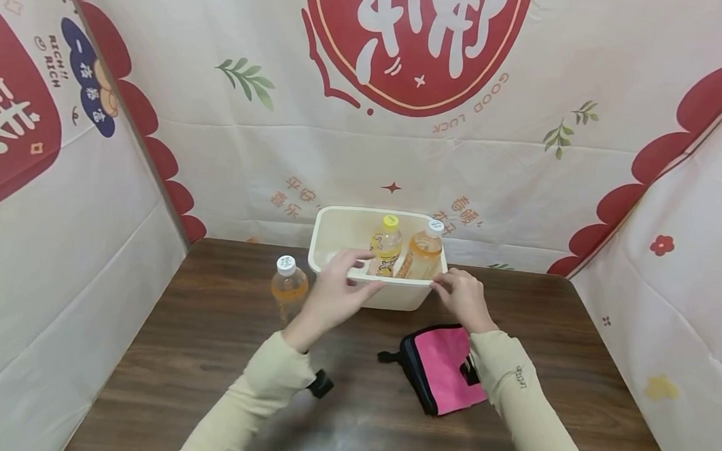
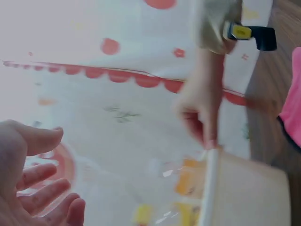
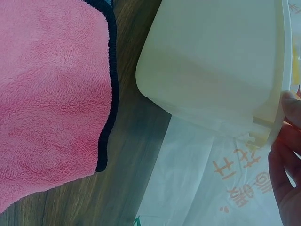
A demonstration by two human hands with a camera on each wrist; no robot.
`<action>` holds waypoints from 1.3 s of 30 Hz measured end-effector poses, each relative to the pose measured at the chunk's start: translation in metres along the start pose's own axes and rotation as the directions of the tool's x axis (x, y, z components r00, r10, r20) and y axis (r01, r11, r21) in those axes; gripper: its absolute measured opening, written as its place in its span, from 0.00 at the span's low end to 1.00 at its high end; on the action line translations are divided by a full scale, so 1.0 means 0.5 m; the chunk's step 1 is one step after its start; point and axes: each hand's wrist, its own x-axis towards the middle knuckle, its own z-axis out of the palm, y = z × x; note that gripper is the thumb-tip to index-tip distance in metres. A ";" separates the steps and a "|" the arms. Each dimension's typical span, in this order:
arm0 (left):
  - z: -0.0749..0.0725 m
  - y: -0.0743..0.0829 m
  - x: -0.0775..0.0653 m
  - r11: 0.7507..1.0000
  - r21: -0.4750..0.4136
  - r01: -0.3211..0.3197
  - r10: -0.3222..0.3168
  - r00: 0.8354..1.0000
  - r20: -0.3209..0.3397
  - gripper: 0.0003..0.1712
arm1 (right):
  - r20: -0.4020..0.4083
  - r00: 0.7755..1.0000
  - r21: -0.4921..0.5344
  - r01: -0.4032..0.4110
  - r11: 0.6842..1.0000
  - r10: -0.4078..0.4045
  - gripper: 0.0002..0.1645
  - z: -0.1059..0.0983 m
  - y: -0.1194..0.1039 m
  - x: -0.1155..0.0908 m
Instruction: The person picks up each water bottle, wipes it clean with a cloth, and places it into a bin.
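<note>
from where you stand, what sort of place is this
Probably a makeshift tabletop booth, seemingly indoors: printed cloth encloses the left, back and right of a wood-look table, with a pale bin toward the back.

From the head we look forward and down; closer and turned sideways, our wrist views share the white bin [image 1: 394,297], at four o'clock in the left, two o'clock in the right.

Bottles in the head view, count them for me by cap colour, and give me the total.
Clear plastic bottles with white caps: 2, one outside the cream rectangular plastic bin, one inside it
Clear plastic bottle with a yellow cap: 1, inside the bin
Total: 3
</note>
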 end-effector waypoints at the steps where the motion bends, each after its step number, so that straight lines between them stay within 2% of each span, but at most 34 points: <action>1: -0.021 0.000 -0.011 1.000 0.002 -0.019 0.019 0.999 -0.033 0.25 | 0.001 1.000 0.001 0.001 1.000 -0.001 0.07 0.001 0.000 0.000; 3: -0.063 -0.009 -0.028 0.999 0.011 -0.043 0.044 0.994 -0.100 0.26 | 0.001 1.000 0.002 -0.001 1.000 0.001 0.07 0.001 0.001 0.000; 5: -0.104 -0.025 -0.040 0.999 0.031 -0.036 0.041 0.986 -0.161 0.28 | 0.001 1.000 0.002 -0.003 1.000 0.003 0.07 0.002 0.001 0.001; 9: -0.164 -0.075 -0.060 0.998 0.029 0.061 -0.053 0.973 -0.225 0.33 | 0.008 1.000 0.004 -0.008 1.000 0.008 0.07 0.004 0.001 0.002; 12: -0.181 -0.115 -0.077 0.991 0.013 0.136 -0.129 0.963 -0.235 0.35 | 0.017 1.000 0.003 -0.010 1.000 0.010 0.07 0.004 0.005 0.002; 15: -0.181 -0.157 -0.095 0.978 0.015 0.210 -0.202 0.957 -0.209 0.36 | 0.024 1.000 0.006 -0.009 1.000 0.009 0.08 0.003 0.006 0.003; 18: -0.169 -0.192 -0.111 0.956 0.007 0.294 -0.289 0.943 -0.163 0.38 | 0.033 0.999 0.011 -0.011 1.000 0.011 0.08 0.001 0.004 0.004; 22: -0.148 -0.224 -0.122 0.930 -0.001 0.368 -0.366 0.924 -0.112 0.40 | 0.044 0.999 0.009 -0.018 1.000 0.018 0.08 0.000 0.003 0.004; 29: -0.121 -0.250 -0.121 0.924 -0.007 0.383 -0.383 0.920 -0.083 0.35 | 0.039 0.999 0.006 -0.019 1.000 0.019 0.08 -0.001 0.004 0.001; 34: -0.114 -0.255 -0.122 0.929 -0.052 0.367 -0.371 0.924 -0.097 0.27 | 0.014 1.000 0.006 0.000 1.000 0.000 0.07 0.001 0.003 -0.002; 39: -0.111 -0.260 -0.122 0.931 -0.060 0.359 -0.363 0.927 -0.094 0.27 | 0.005 1.000 0.006 0.016 1.000 -0.016 0.07 0.002 0.005 -0.001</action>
